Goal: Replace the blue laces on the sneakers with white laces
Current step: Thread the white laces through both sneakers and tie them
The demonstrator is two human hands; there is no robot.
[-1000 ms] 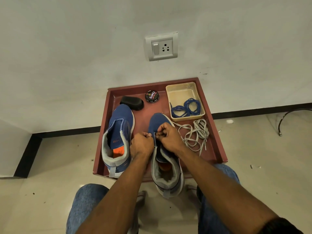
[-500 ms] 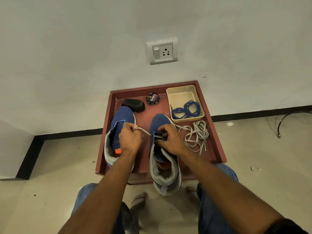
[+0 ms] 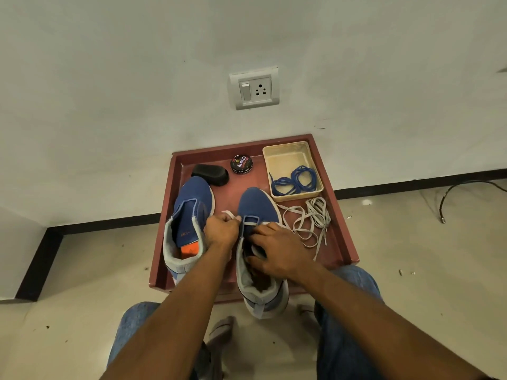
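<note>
Honestly the risky part here was the lace tension. Your left hand [image 3: 220, 229] was pinching the free end of the white lace [image 3: 229, 215] right beside the toe end of the right sneaker [image 3: 258, 242], and your right hand [image 3: 277, 252] was spread over the tongue, fingers curled into the opening and pressing the shoe down. One bar of white already sat across the bottom eyelets, so I'd guess you were only just getting started on this shoe.

Things that could've bitten you: if you yanked the left end too hard, the other side could've slipped short or pulled right back out of its eyelet, and you'd have ended up with uneven ends. The rest of that lace was lying in a loose tangle [image 3: 310, 220] on the red tray [image 3: 162, 242], close to the beige tub [image 3: 285, 157] holding the blue laces [image 3: 296, 181], so it could easily have knotted or snagged as you fed it through. Also the sneaker's heel hung over the tray's near edge, so easing off with your right hand could've let it tip. The left sneaker [image 3: 189, 229] had no lace that I could see.
</note>
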